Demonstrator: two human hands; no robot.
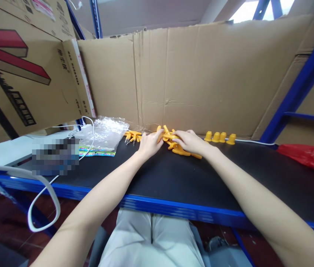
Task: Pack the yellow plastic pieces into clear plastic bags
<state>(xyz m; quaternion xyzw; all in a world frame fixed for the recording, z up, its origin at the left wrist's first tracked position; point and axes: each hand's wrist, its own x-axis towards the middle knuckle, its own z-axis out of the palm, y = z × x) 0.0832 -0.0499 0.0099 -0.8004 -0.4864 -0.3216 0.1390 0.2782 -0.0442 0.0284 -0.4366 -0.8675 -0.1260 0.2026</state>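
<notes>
Both hands [150, 144] hold smooth, branching orange-yellow pieces [169, 137]

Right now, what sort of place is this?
Likely a makeshift workstation in a workshop or storeroom: a blue frame holds a black worktop, a cardboard panel screens the back, and yellow parts lie on the worktop.
</notes>
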